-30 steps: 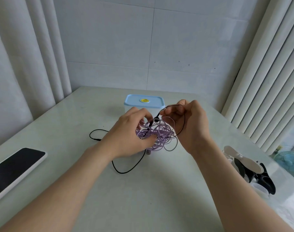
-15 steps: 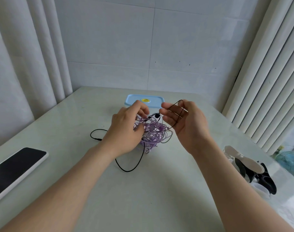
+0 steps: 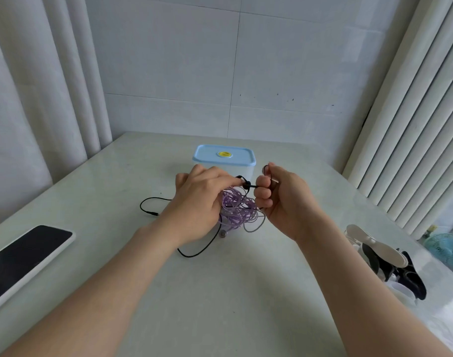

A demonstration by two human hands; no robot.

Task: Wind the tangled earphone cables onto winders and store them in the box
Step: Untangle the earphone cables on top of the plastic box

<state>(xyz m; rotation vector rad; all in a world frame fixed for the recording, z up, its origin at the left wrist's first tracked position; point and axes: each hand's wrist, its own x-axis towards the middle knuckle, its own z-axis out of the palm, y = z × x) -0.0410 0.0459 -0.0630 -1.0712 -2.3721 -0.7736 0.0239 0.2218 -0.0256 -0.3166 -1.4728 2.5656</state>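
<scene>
Early yet: left hand (image 3: 194, 199), right hand (image 3: 282, 202) pinching black cable (image 3: 247, 186) from purple tangle (image 3: 237, 210) before closed box (image 3: 224, 157); nothing wound or stored.

Your left hand (image 3: 197, 199) and right hand (image 3: 282, 199) each pinch the black cable (image 3: 194, 254), purple tangle (image 3: 237, 211) between them. Box (image 3: 224, 157) just beyond your hands, lid on. Phone (image 3: 21, 256) well left of them; winders (image 3: 375, 243) near your right forearm.

Purple cable (image 3: 237, 210): tangled ball just in front of the closed blue-lidded box (image 3: 224, 157). Black cable (image 3: 188, 256) runs through it, plug lying left.
</scene>
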